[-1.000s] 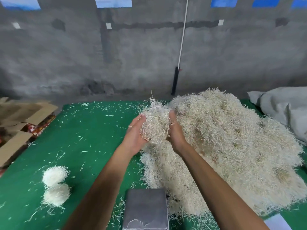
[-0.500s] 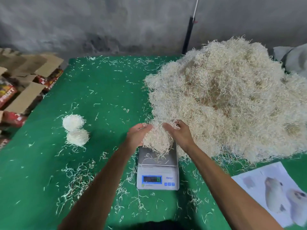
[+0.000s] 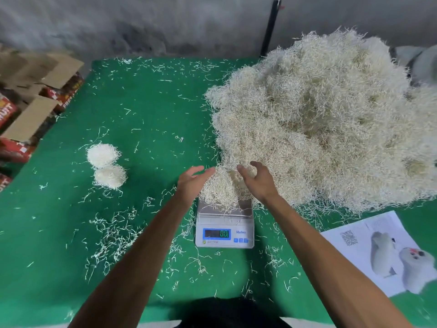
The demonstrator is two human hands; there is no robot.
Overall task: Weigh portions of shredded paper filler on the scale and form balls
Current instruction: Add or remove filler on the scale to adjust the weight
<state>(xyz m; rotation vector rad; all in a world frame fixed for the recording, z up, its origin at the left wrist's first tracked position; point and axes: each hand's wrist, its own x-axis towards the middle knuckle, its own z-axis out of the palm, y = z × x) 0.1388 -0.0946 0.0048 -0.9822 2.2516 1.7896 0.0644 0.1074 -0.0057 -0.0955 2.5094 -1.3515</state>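
— What fills my view, biggest first?

— The green table cover, then the great heap of shredded paper filler piled on its right half, reaching down to the scale.

— And the scale?

— I see the digital scale near the front edge, between my forearms, its display lit. A portion of filler sits on its platform, touching the foot of the heap.

— My hands?

— My left hand is at the portion's left side, fingers straight and spread, palm toward the clump. My right hand is at its right side, fingers loosely curved over the strands, gripping nothing that I can make out. The two hands are apart, with the portion between them.

— Smaller things?

— A printed sheet lies at the right. Two finished balls rest touching each other, well left of the scale. Loose strands are scattered about.
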